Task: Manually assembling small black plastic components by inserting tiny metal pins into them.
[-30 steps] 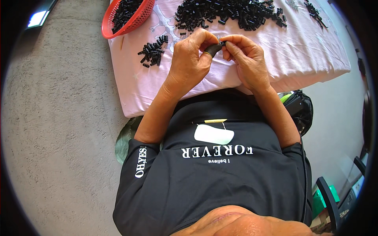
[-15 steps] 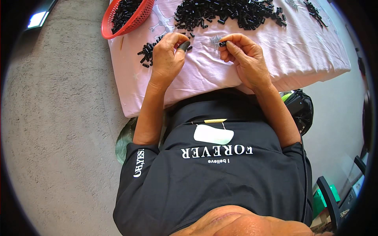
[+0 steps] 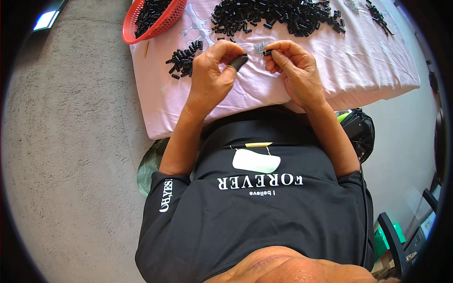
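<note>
My right hand (image 3: 302, 70) pinches a small black cylindrical piece (image 3: 268, 53) between thumb and forefinger, its other fingers curled. To its left, my left hand (image 3: 214, 73) is closed, with a black cover (image 3: 238, 62) on its thumb. Thumb and forefinger come together at the tips, and whatever is between them is too small to make out. A gap separates the two hands. Just behind them lies a little heap of thin silvery metal pins (image 3: 259, 48). A small pile of black cylindrical pieces (image 3: 181, 62) rests left of my left hand.
A large heap of similar black pieces (image 3: 278, 16) spreads over the far part of the pink cloth-covered table (image 3: 377, 61). At the far left stands a red plastic basket (image 3: 158, 30) with black pieces inside. Thin black parts (image 3: 379, 18) lie far right, near more pins (image 3: 352, 5).
My left hand has moved right, away from the small pile and closer to my right hand. The right hand stays nearly still, keeping hold of its black piece.
</note>
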The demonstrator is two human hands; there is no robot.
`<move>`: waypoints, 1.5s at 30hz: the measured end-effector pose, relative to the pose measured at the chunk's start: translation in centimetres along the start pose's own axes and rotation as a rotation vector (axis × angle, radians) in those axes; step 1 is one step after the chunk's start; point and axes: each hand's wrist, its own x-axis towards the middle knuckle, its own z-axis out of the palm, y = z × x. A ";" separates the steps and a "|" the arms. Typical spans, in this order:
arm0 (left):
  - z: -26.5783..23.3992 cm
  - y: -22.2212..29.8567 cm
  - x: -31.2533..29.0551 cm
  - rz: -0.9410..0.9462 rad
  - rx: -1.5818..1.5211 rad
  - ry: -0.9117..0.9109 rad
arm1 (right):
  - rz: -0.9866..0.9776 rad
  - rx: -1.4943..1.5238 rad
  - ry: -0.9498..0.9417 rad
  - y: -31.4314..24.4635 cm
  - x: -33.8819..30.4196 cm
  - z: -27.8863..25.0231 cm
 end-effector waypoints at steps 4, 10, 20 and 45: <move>1.4 1.1 0.4 0.166 -0.145 0.084 | 0.011 0.022 -0.018 -0.3 0.0 0.1; 1.7 1.1 0.8 0.199 -0.102 0.067 | 0.013 0.034 -0.050 -0.4 -0.1 -0.1; 1.5 1.3 0.8 0.325 -0.033 0.074 | 0.005 0.017 -0.094 -0.2 -0.1 -0.3; 1.7 2.0 0.3 0.430 0.108 0.099 | 0.022 0.057 -0.130 -0.6 -0.4 -0.2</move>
